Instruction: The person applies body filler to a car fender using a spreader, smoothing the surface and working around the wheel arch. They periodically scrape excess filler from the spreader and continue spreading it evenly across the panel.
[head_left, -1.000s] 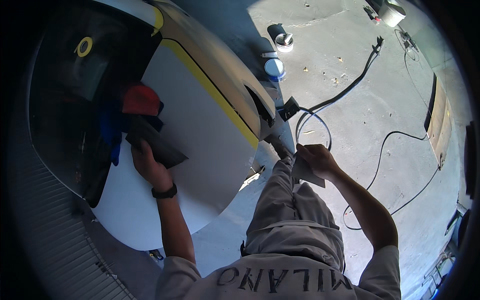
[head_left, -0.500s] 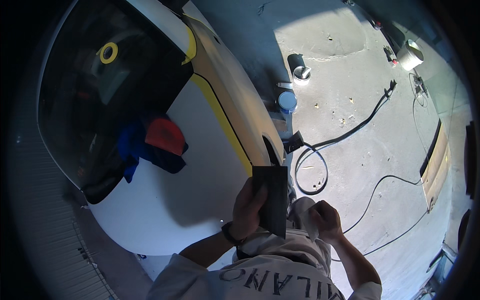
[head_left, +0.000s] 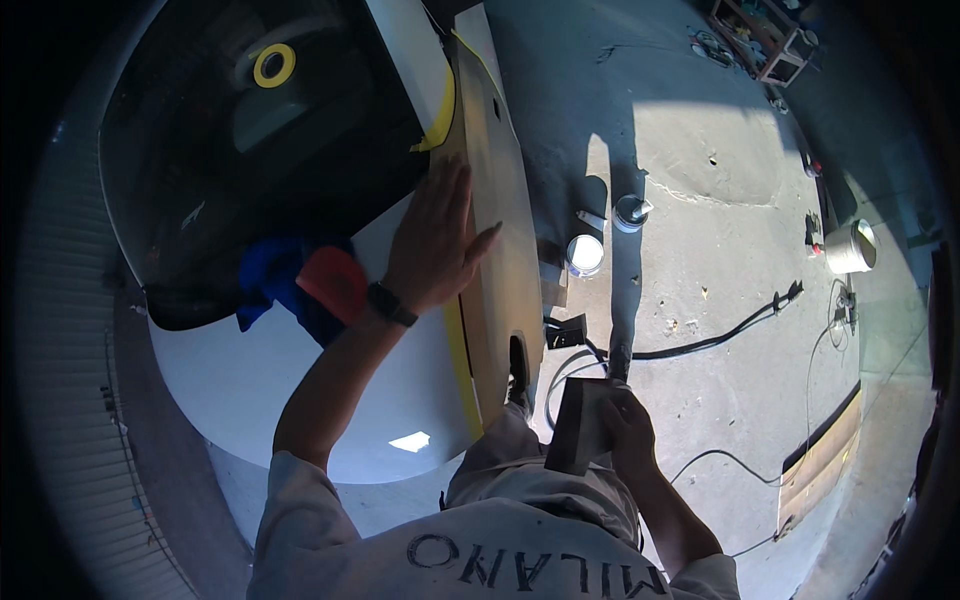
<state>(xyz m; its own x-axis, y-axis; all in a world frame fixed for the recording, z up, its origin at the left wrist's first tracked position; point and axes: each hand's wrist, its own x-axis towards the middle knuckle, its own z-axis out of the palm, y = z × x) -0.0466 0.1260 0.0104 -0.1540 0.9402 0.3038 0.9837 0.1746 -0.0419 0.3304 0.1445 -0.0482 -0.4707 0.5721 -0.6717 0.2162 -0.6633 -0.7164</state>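
My left hand [head_left: 432, 240] lies with fingers stretched out over the tan, partly sanded fender [head_left: 502, 220] of a white car, beside the strip of yellow masking tape [head_left: 462, 370]. Whether the whole palm touches the panel cannot be made out. Low in front of my body, my right hand [head_left: 628, 428] is closed around a dark, flat rectangular board [head_left: 568, 430]. Left of my left wrist, a rounded red piece [head_left: 335, 284] sits on a crumpled blue cloth [head_left: 268, 275] on the hood [head_left: 330, 410].
A yellow tape roll [head_left: 274, 66] rests on the windshield. On the floor to the right stand a round tin [head_left: 584, 256], an open can [head_left: 630, 213] and a white bucket [head_left: 850, 247], with a tube [head_left: 591, 218] beside the tins. A black hose [head_left: 700, 346] crosses the floor.
My left hand has let go of the dark board and moved up and forward to the fender, fingers spread out. The board is now in my right hand.
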